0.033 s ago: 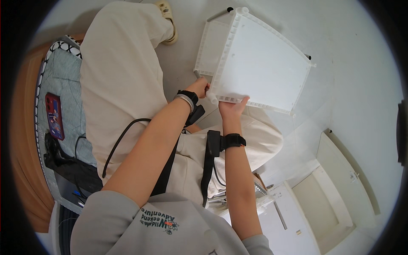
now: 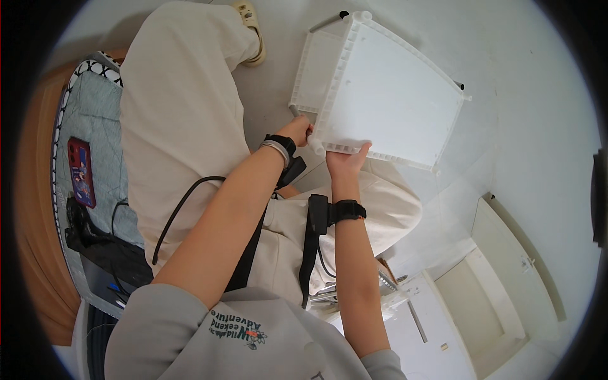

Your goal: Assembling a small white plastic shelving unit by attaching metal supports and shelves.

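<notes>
A white plastic shelf unit is tilted in front of me, its upper panel (image 2: 396, 95) facing up with a ribbed rim. Behind it, a second white panel (image 2: 316, 66) shows on the left, joined by grey poles; one far pole (image 2: 328, 21) has a black end. My left hand (image 2: 297, 131) is closed around the near grey pole (image 2: 294, 111), beside the upper panel's near-left corner; some fingers are hidden. My right hand (image 2: 347, 163) holds the panel's near edge, with the thumb over the top face and the fingers out of sight underneath.
On the left, a phone in a red case (image 2: 81, 172) lies on a grey-green padded surface (image 2: 104, 126) near a black bag-like item (image 2: 104, 244). A cream clog (image 2: 253, 38) is at the top. A white cabinet with an open door (image 2: 516, 253) stands lower right. Black cables run by my wrists.
</notes>
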### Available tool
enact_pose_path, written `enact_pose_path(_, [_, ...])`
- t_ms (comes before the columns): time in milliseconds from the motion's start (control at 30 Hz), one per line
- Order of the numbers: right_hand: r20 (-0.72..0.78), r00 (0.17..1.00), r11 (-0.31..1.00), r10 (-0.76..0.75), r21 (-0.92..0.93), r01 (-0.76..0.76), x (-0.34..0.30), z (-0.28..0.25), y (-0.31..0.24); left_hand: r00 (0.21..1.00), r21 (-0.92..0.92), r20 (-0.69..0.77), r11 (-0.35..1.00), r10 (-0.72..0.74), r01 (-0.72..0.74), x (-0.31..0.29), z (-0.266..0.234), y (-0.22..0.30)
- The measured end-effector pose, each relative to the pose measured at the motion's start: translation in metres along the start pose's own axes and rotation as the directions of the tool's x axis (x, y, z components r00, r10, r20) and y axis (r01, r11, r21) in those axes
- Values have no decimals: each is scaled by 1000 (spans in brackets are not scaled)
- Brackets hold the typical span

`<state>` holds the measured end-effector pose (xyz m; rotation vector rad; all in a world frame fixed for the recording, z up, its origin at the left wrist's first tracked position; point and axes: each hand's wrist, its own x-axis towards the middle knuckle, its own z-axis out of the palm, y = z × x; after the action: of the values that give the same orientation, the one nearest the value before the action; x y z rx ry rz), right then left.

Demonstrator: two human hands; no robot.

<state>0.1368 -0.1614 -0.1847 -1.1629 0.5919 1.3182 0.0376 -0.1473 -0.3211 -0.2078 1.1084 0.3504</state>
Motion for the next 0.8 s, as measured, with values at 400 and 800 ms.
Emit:
enact_pose_path(400, [105, 984, 985, -146, -77, 154, -12, 1, 10, 948, 349, 259, 897, 186, -271, -29, -6, -2])
enact_pose_path(800, [43, 975, 973, -219, -67, 222, -26, 4, 5, 855, 670, 372, 533, 362, -517, -31, 3, -9])
